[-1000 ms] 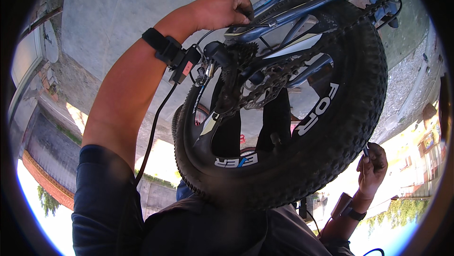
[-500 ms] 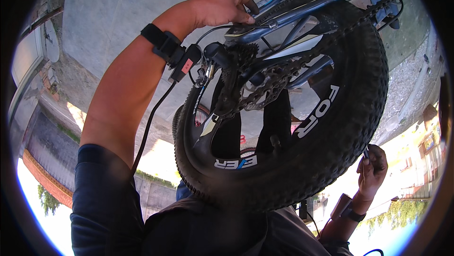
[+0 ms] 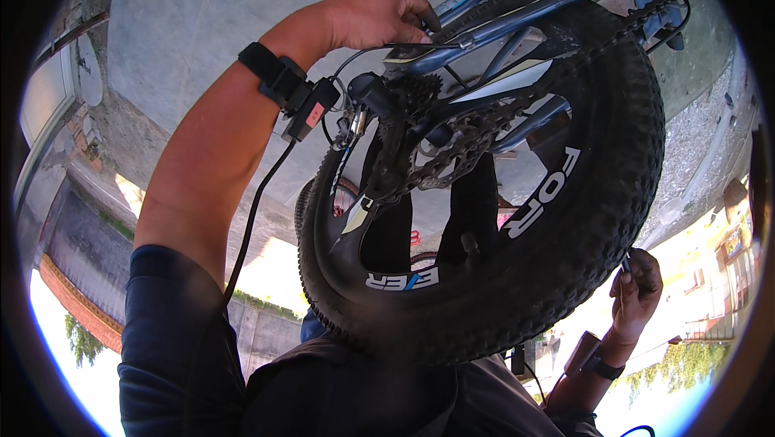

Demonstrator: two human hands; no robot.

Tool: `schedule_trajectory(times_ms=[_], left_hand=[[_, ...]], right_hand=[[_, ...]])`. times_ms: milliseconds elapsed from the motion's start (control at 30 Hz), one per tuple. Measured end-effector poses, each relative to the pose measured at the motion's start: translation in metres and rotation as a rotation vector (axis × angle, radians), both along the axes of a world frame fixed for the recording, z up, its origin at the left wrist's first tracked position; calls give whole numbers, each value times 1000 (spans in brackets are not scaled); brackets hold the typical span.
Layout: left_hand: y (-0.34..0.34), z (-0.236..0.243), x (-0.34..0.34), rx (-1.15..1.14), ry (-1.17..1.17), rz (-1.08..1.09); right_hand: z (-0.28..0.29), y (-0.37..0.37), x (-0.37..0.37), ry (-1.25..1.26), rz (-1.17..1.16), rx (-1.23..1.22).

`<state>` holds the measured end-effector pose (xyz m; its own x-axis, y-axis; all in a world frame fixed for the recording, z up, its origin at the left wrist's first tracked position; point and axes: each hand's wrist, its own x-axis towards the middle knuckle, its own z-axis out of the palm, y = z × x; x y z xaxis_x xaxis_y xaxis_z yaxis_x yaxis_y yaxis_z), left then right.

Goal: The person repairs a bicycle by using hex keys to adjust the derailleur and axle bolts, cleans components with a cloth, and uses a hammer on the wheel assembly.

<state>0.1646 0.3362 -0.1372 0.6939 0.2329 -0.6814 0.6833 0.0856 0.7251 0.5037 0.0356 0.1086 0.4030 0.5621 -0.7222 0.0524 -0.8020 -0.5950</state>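
A bicycle's rear wheel with a fat knobby black tyre (image 3: 597,219) fills the middle of the view. Its chain and sprockets (image 3: 452,142) show in front of the dark rim. My left hand (image 3: 375,13) reaches up from the lower left and grips a blue frame tube (image 3: 517,5) above the sprockets. A black strap with a small device and cable (image 3: 295,98) sits on that wrist. My right hand (image 3: 636,288) is at the lower right, just outside the tyre's tread, pinching a small thin dark tool (image 3: 625,263).
Grey concrete ground (image 3: 210,9) lies behind the bicycle. A brick wall and a window (image 3: 56,106) stand at the left. Gravel and a kerb (image 3: 710,138) run along the right. My dark clothing (image 3: 347,393) fills the bottom.
My left hand has shifted slightly along the frame tube. The wheel and my right hand stay almost where they were.
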Motion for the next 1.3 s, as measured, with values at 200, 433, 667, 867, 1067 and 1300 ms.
schedule_trajectory(times_ms=[200, 433, 667, 867, 1067, 1300], left_hand=[[2, -5, -5, -19, -59, -19], [1, -7, -5, 83, -62, -75], [-1, -8, -3, 128, -197, -43], [-1, -14, -9, 199, -246, -106], [-8, -15, -15, 188, -131, -85], [-5, -15, -14, 100, -127, -97]], right_hand=[[-1, -1, -1, -3, -15, 9], [-3, -6, 4, 40, 36, 66], [-1, -3, 4, -8, -4, 3], [-3, -5, 4, -18, -14, 32], [-3, -5, 3, -26, -5, 46], [-3, -4, 3, -22, 5, 57]])
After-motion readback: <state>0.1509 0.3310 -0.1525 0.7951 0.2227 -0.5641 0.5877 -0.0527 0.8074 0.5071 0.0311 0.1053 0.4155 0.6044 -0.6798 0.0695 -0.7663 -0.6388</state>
